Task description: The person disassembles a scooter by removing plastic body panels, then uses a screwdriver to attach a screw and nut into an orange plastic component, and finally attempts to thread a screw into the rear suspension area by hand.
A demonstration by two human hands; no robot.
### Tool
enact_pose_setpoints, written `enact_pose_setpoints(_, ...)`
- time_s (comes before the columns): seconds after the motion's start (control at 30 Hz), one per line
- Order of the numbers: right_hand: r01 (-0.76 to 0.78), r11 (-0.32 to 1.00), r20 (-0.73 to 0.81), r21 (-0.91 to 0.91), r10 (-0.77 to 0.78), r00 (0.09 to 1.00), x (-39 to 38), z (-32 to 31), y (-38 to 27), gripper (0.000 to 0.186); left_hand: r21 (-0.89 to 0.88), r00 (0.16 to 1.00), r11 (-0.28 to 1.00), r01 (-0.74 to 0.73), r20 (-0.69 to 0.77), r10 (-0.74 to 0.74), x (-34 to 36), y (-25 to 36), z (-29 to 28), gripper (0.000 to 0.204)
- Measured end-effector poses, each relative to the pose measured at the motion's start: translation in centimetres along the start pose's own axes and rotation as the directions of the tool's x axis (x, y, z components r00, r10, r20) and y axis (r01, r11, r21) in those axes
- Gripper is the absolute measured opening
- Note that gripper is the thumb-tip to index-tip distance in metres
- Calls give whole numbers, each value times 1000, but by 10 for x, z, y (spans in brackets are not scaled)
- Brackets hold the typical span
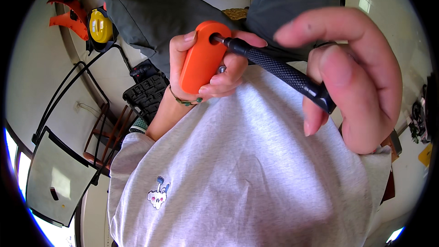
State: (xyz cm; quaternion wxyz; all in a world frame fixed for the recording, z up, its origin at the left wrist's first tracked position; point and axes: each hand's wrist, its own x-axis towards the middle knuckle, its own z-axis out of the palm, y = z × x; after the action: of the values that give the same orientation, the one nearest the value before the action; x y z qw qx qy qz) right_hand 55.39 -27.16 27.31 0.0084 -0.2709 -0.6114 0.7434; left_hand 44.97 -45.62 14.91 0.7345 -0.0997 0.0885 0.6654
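My left hand (224, 71) is wrapped round a flat orange plastic piece (200, 66) with rounded ends and a round hole near its upper end. A slim black screwdriver (283, 71) with a knurled handle slants across to it, its metal tip inside the hole. At the handle's rear end is my right hand (361, 77), thumb and curled fingers about the handle, the index finger lifted and bent away from it. How firmly those fingers press cannot be made out. The inside of the hole and the back of the orange piece are hidden.
My lap in dark grey trousers (164, 13) lies beyond my hands. To the left are a yellow rounded object (99, 25) in a black holder, orange-red curved parts (73, 18), a black moulded tray (147, 95) and a wooden chair (107, 132). A black-framed panel (59, 176) stands at lower left.
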Motion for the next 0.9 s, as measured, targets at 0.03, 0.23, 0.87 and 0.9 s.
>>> enact_pose_setpoints(0.03, 124, 989, 79, 76, -130, 988, 2, -5, 12, 31, -31, 1000, 1000, 5, 10, -5, 2, 0, 1, 91)
enact_pose_setpoints(0.23, 450, 882, 312, 139, -470, 826, 18, -19, 31, 45, -164, 999, 986, -26, 18, 29, 8, 2, 14, 91)
enact_pose_setpoints(0.87, 380, 780, 376, -497, -202, 905, 13, -35, -4, 44, -103, 994, 994, 23, -108, -35, 2, 4, 9, 89)
enact_pose_setpoints(0.9, 368, 773, 346, -516, -205, 916, 12, -33, -6, 43, -92, 992, 995, 26, -122, -37, 4, 5, 9, 88)
